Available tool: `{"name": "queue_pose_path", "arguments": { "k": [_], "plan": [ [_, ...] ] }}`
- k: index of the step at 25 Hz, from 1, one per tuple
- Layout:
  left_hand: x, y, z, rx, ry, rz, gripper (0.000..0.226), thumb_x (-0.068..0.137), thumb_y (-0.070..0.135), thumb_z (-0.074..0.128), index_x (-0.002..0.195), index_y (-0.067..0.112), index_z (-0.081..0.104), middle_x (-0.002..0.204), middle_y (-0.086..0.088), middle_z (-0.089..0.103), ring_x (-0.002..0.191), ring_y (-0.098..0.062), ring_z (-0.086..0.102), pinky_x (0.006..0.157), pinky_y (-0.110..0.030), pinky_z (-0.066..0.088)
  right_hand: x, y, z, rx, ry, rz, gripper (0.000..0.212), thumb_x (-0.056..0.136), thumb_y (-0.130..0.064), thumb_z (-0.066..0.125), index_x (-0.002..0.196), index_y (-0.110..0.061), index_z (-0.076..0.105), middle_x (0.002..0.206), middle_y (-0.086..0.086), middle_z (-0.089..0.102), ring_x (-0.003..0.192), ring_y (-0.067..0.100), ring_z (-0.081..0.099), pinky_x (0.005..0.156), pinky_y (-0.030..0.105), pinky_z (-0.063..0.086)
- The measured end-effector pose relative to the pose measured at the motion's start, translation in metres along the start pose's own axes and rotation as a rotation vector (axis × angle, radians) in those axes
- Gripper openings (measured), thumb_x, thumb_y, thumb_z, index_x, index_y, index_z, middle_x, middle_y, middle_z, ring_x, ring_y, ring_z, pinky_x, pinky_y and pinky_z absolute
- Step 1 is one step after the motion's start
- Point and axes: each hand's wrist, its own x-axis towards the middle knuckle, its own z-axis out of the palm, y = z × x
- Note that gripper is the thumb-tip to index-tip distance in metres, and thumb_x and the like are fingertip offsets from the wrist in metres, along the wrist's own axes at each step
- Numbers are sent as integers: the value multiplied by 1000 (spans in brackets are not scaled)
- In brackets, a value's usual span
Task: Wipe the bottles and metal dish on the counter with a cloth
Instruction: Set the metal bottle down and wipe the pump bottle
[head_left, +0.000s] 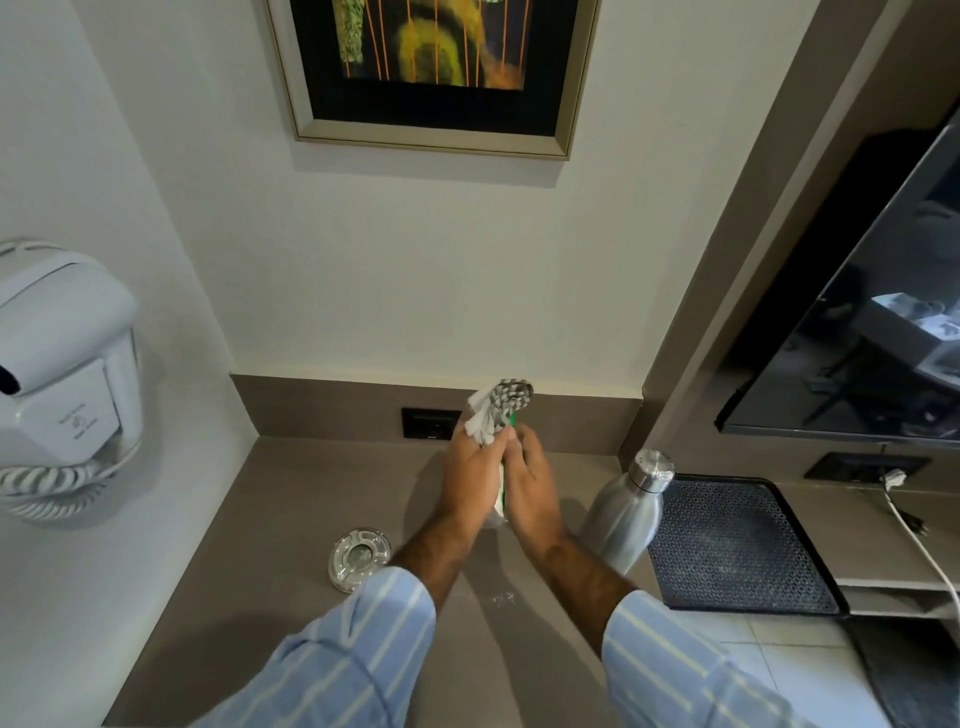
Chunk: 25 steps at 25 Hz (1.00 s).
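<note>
Above the middle of the brown counter (291, 493), both hands close around a clear plastic bottle (500, 501) with a green and white label; it is mostly hidden between them. My left hand (470, 480) presses a grey-and-white checked cloth (496, 410) against the bottle's top, and the cloth bunches out above the fingers. My right hand (530, 483) grips the bottle's side. A steel bottle (626, 512) with a silver cap stands upright just right of my right wrist. A round metal dish (358, 558) lies on the counter left of my left forearm.
A black mesh tray (732, 545) lies right of the steel bottle. A white wall-mounted hair dryer (62, 374) with a coiled cord hangs at the left. A dark wall socket (428, 423) sits behind my hands. A TV screen (872, 332) and a white cable (914, 535) are at the right.
</note>
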Motion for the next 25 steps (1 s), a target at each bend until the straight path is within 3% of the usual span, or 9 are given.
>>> {"name": "queue_pose_path", "arguments": {
  "k": [4, 7, 9, 11, 13, 15, 17, 21, 25],
  "plan": [
    [-30, -25, -4, -61, -124, 163, 49, 97, 8, 59, 145, 16, 51, 135, 7, 66, 126, -5, 60, 103, -15, 47, 26, -25, -23, 209, 22, 128, 30, 106, -37, 49, 120, -14, 62, 109, 7, 73, 101, 22, 71, 86, 37, 58],
    [-24, -12, 4, -191, 115, -122, 25, 103, 22, 56, 126, 17, 67, 119, -3, 77, 114, -25, 70, 99, -33, 56, 6, -24, -16, 294, -141, 168, 44, 83, -42, 78, 118, -23, 60, 99, 2, 79, 90, 18, 78, 72, 29, 61],
    [-9, 7, 2, -396, 65, -302, 40, 106, 35, 48, 127, 6, 66, 122, -17, 73, 115, -32, 68, 103, -48, 53, -6, -26, -5, 297, -228, 157, 62, 74, -36, 85, 128, -29, 55, 106, -1, 80, 98, 18, 78, 75, 29, 63],
    [-9, 15, -2, -440, 11, -313, 44, 104, 43, 47, 121, 9, 70, 109, -4, 80, 109, -23, 73, 95, -42, 57, 4, -40, -4, 242, -204, 130, 67, 78, -37, 77, 137, -22, 49, 119, 10, 73, 110, 29, 73, 86, 45, 63],
    [-21, 6, -3, -368, 73, -190, 30, 102, 38, 53, 118, 19, 70, 98, 16, 81, 103, -4, 73, 84, -21, 57, 24, -53, -12, 295, -126, 113, 57, 87, -35, 62, 133, -4, 50, 123, 22, 65, 119, 44, 64, 100, 62, 54],
    [-32, -4, -3, -285, 92, -47, 23, 103, 27, 56, 123, 25, 65, 102, 23, 77, 102, 7, 70, 78, -7, 53, 30, -59, -15, 406, -142, 99, 38, 96, -26, 53, 124, -1, 58, 117, 21, 65, 115, 44, 64, 103, 61, 49],
    [-15, 10, -2, -215, 140, -57, 20, 103, 25, 56, 121, 26, 65, 101, 18, 78, 100, 0, 72, 75, -13, 57, 16, -51, -9, 368, -192, 74, 37, 100, -16, 49, 133, -10, 63, 127, 12, 71, 117, 33, 68, 102, 50, 53],
    [31, 34, -6, -133, 135, -101, 30, 101, 33, 58, 123, 16, 69, 116, -3, 76, 108, -19, 72, 98, -38, 56, 2, -35, 12, 273, -111, 47, 45, 105, -13, 49, 150, -18, 51, 143, 6, 64, 125, 18, 65, 105, 28, 53],
    [1, 11, 0, -205, 33, -15, 33, 101, 24, 59, 134, 17, 63, 127, -3, 72, 116, -17, 69, 97, -30, 57, 29, -48, 1, 324, 87, 34, 36, 108, -28, 49, 139, -14, 60, 126, 5, 73, 113, 23, 72, 98, 42, 58]
  ]
}}
